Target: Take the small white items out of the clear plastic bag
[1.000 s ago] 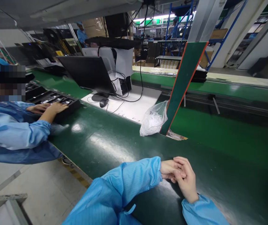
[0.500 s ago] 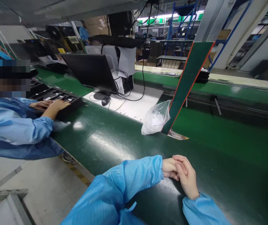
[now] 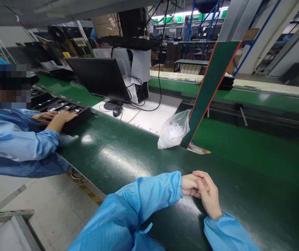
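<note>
My right hand lies over my left hand on the dark green conveyor belt. The left hand's fingers are curled under the right palm, and the right hand's fingers rest across them. Neither hand has an object in it. Both arms wear light blue sleeves. The nearest object is a clear plastic bag of white bits, lying on the belt beyond my hands.
To the left, a co-worker in a blue coat has both hands on a black compartment tray. A dark monitor, a mouse and cables sit on a white mat. A slanted green post stands behind the bag.
My hands stay clasped in place on the belt. The view has shifted slightly. The co-worker's hands remain on the tray.
</note>
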Available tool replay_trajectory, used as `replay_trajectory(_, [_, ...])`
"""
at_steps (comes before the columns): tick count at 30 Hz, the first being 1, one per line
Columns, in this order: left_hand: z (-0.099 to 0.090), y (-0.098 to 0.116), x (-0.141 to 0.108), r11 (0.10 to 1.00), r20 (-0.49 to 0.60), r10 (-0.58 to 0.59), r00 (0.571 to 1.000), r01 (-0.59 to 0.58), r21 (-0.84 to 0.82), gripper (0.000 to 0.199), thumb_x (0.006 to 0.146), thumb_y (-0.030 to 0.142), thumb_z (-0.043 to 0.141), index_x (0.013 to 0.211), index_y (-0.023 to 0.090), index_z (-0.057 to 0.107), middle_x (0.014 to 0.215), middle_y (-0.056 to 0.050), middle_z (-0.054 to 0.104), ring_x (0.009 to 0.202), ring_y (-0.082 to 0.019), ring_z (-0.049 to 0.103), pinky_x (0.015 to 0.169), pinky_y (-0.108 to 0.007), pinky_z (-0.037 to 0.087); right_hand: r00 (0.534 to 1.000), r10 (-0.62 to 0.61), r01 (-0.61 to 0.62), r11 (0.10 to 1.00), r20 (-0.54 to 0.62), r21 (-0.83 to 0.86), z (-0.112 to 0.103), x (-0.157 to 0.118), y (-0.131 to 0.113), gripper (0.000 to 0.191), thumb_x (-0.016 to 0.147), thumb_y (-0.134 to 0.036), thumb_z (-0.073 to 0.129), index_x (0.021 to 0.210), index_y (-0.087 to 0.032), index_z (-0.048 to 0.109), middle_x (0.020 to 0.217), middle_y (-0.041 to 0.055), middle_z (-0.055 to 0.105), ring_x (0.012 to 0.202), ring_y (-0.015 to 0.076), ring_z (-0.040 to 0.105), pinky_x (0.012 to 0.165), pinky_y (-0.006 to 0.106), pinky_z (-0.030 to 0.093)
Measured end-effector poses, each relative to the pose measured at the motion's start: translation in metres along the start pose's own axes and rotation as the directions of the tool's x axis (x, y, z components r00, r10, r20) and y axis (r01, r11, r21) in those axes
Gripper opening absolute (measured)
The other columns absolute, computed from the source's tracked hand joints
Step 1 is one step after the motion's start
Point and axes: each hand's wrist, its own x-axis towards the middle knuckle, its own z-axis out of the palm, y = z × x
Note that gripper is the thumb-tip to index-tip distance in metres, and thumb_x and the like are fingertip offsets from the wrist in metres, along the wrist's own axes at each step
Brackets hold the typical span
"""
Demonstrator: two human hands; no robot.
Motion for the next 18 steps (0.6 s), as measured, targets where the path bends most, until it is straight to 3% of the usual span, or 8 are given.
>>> replay_trajectory(4, [0.0019,0.0010,-0.0035,1.000,-0.003,0.003,1.000,-0.003,0.007,0.035,0.063,0.027,0.087,0.082,0.011,0.062,0.073,0.001,0.057,0.069,-0.009,0.057,0.073,-0.027,0.047,1.000,-0.002,0.002,1.000,-0.001,0.002,0.0004,-0.0002,-0.0006,0.026,0.099,-0.042,0.052,0.107,-0.022,0.066,0.114,0.0044,0.061,0.107,0.0197,0.058,0.093,0.033,0.046])
replay_trajectory(9, [0.0026,0.0015,-0.0033,1.000,0.014,0.001,1.000,-0.001,0.003,0.044,0.055,0.034,0.091,0.081,0.013,0.063,0.078,0.001,0.060,0.074,-0.010,0.059,0.075,-0.027,0.048,1.000,-0.004,0.004,1.000,-0.005,-0.004,-0.0008,-0.0013,-0.0016,0.026,0.099,-0.043,0.052,0.107,-0.022,0.066,0.114,0.0041,0.062,0.107,0.0194,0.058,0.093,0.033,0.046])
replay_trajectory(18, [-0.0006,-0.0004,0.0022,1.000,0.056,-0.006,0.998,0.005,0.013,0.044,0.053,0.034,0.093,0.078,0.013,0.064,0.071,0.004,0.057,0.064,-0.006,0.054,0.071,-0.024,0.048,1.000,0.017,-0.017,0.999,-0.001,-0.029,-0.0024,-0.0005,-0.0015,0.029,0.098,-0.045,0.052,0.105,-0.021,0.067,0.113,0.0053,0.062,0.107,0.0209,0.059,0.093,0.034,0.046])
